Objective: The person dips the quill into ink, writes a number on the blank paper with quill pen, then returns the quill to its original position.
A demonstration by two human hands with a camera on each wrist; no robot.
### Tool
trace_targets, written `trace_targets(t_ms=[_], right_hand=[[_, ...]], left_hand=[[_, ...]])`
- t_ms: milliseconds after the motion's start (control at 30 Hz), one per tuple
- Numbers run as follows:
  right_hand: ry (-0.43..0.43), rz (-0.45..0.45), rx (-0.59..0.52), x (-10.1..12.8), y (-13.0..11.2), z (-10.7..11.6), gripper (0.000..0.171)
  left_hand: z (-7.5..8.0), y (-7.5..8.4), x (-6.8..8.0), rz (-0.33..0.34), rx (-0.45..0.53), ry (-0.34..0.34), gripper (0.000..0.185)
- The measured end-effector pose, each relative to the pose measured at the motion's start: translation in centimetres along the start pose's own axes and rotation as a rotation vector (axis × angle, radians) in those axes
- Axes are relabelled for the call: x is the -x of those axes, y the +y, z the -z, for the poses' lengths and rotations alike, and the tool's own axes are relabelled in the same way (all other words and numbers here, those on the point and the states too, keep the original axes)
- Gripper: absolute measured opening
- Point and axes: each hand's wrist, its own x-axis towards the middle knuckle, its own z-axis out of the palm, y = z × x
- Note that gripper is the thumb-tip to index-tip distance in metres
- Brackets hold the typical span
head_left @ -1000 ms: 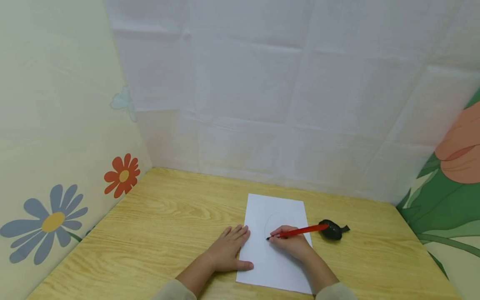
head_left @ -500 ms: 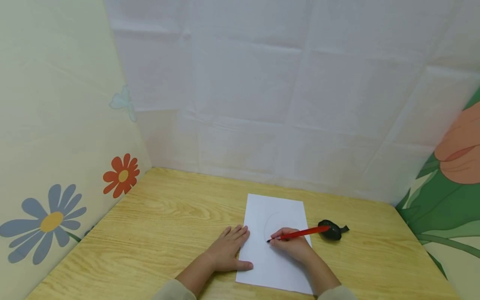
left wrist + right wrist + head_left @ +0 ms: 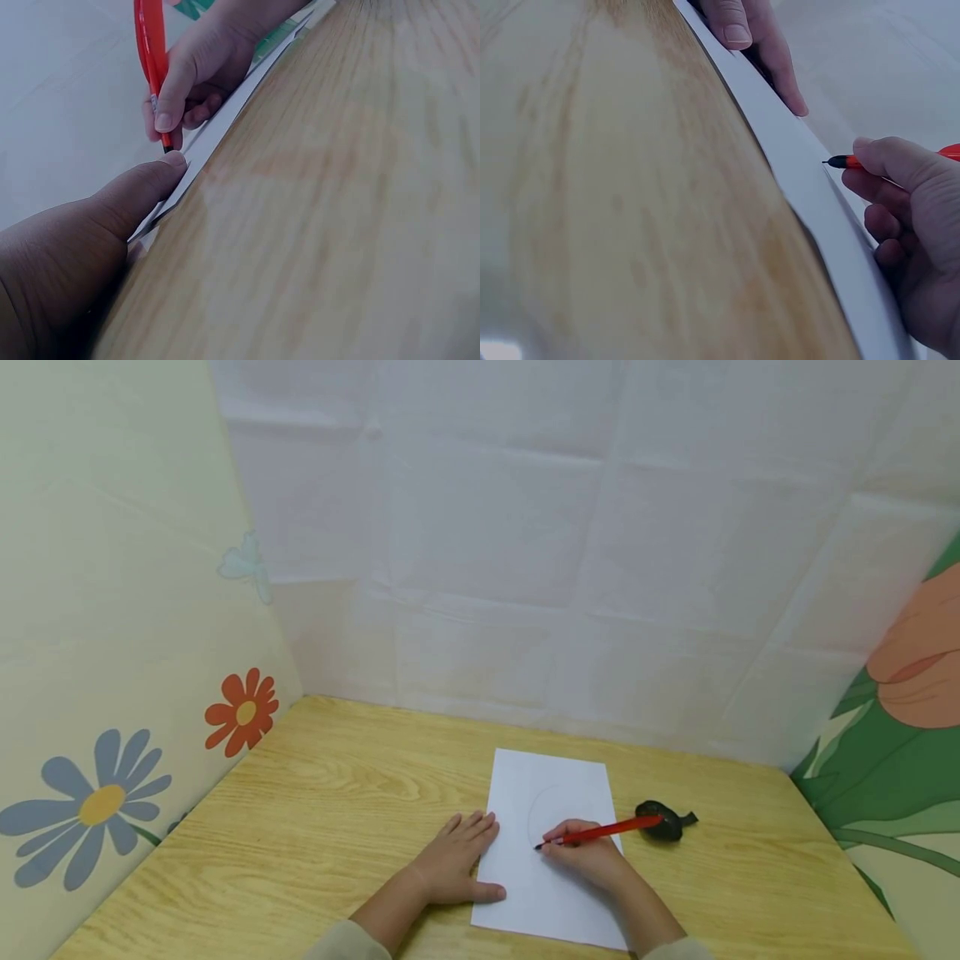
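Note:
A white sheet of paper (image 3: 517,785) lies on the wooden table, with a thin curved line (image 3: 540,792) on its upper half. My right hand (image 3: 592,860) pinches a red pen (image 3: 611,830) between thumb and fingers, its black tip at the lower left end of the curve. The right wrist view shows the pen's dark tip (image 3: 840,161) against the paper. On the sheet's left edge my left hand (image 3: 453,864) rests flat, fingers straight and thumb spread over the paper. In the left wrist view, its thumb (image 3: 139,191) presses near the edge.
A dark, glossy, rounded object (image 3: 667,833) with a short tail sits right of the paper, partly behind the pen's rear end. White cloth (image 3: 480,568) hangs along the table's back. Flower-printed panels (image 3: 135,635) stand at both sides. Bare wood (image 3: 337,793) extends left of the sheet.
The right hand and pen tip have moved slightly down the paper, lengthening the curved line. My left hand and the sheet stay in place.

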Motion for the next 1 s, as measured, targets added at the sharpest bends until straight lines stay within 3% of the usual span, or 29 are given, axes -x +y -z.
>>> trace_targets(t_ms=[500, 1000], right_hand=[[-0.033, -0.024, 0.002, 0.4, 0.3, 0.3, 0.021], [-0.035, 0.021, -0.006, 1.1, 0.1, 0.5, 0.019]], left_hand=[[0.3, 0.2, 0.2, -0.009, 0.004, -0.004, 0.096], [-0.1, -0.1, 0.0, 0.000, -0.008, 0.001, 0.096]])
